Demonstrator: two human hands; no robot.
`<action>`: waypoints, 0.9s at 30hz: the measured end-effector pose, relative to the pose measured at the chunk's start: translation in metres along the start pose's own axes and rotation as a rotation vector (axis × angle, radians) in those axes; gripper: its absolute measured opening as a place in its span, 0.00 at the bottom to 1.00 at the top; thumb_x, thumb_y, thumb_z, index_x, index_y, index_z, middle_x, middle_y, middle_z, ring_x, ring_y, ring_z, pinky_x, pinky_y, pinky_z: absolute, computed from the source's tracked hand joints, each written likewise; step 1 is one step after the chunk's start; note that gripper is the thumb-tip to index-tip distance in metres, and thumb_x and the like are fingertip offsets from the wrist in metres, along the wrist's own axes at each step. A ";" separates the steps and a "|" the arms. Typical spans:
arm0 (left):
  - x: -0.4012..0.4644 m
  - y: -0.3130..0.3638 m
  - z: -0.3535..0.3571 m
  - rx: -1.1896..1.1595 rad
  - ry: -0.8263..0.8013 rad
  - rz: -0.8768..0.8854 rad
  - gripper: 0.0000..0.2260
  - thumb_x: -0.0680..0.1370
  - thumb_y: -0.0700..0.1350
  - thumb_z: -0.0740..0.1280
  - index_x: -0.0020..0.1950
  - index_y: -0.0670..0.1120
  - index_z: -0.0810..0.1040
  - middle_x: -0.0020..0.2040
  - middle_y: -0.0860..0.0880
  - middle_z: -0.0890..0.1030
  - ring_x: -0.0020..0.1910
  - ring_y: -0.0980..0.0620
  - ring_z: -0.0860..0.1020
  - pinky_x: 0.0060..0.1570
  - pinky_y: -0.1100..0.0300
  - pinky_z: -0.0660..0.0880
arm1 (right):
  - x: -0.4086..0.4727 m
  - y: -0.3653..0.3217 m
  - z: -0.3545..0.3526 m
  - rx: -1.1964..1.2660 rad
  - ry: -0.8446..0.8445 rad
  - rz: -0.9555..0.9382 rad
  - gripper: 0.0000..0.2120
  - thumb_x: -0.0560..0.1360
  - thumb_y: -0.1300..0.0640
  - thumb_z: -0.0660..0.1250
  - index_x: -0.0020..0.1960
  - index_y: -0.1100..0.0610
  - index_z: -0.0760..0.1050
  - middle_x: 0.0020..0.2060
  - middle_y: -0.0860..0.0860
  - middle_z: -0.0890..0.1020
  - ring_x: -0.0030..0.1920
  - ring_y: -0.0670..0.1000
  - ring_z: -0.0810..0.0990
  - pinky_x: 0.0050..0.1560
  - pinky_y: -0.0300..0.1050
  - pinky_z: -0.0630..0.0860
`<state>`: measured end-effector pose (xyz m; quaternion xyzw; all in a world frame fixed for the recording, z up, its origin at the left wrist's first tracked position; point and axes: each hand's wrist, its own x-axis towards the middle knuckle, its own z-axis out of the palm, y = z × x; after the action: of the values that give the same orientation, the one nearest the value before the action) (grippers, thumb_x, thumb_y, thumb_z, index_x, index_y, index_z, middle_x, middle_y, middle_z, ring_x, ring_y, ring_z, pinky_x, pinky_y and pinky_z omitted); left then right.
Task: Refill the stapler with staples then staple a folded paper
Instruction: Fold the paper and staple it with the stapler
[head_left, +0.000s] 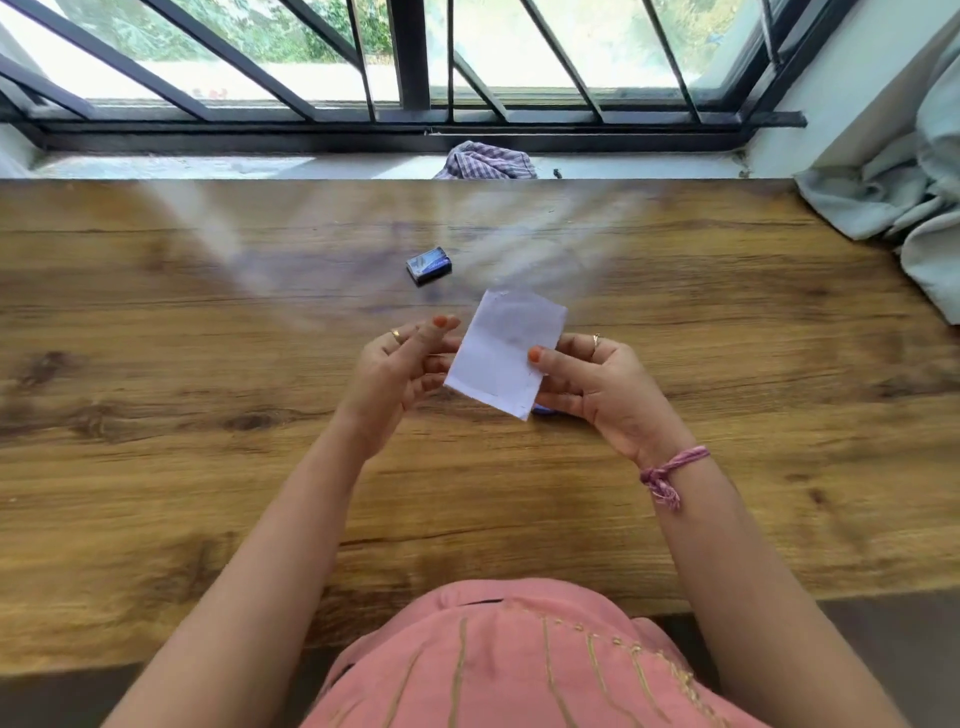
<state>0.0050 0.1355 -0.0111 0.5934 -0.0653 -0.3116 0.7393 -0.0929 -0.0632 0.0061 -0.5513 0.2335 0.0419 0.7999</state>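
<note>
The left hand (400, 369) is raised above the wooden table (208, 364), palm turned inward, fingers loosely spread and holding nothing, its fingertips just left of the folded paper (506, 353). Beyond the paper, farther toward the window, a small blue staple box (428, 265) lies on the table. The paper itself is held tilted in the air. The right hand (597, 384) pinches the paper's right edge, thumb on top. A sliver of blue, possibly the stapler (544, 410), peeks from under the paper's lower corner.
</note>
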 end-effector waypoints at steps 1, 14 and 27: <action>0.002 0.006 -0.001 0.053 -0.069 -0.052 0.16 0.69 0.54 0.73 0.52 0.46 0.84 0.43 0.48 0.85 0.39 0.54 0.81 0.38 0.64 0.79 | 0.000 -0.001 -0.001 -0.023 -0.024 0.000 0.08 0.67 0.59 0.74 0.46 0.58 0.82 0.43 0.55 0.86 0.40 0.51 0.85 0.40 0.44 0.83; 0.013 0.024 -0.006 0.210 -0.289 -0.231 0.11 0.67 0.41 0.75 0.49 0.43 0.85 0.45 0.45 0.86 0.44 0.52 0.84 0.41 0.61 0.80 | 0.000 -0.006 -0.014 -0.056 -0.180 -0.033 0.12 0.66 0.63 0.73 0.49 0.57 0.84 0.44 0.53 0.86 0.43 0.50 0.85 0.43 0.43 0.82; 0.011 0.025 -0.001 0.055 -0.325 -0.240 0.12 0.71 0.41 0.69 0.53 0.49 0.85 0.47 0.48 0.85 0.45 0.53 0.84 0.41 0.61 0.80 | 0.001 -0.001 -0.012 -0.302 -0.096 -0.419 0.13 0.72 0.75 0.65 0.49 0.63 0.83 0.42 0.51 0.76 0.43 0.49 0.79 0.47 0.45 0.81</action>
<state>0.0240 0.1325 0.0081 0.5588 -0.1211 -0.4871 0.6602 -0.0958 -0.0744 0.0029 -0.6982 0.0670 -0.0641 0.7099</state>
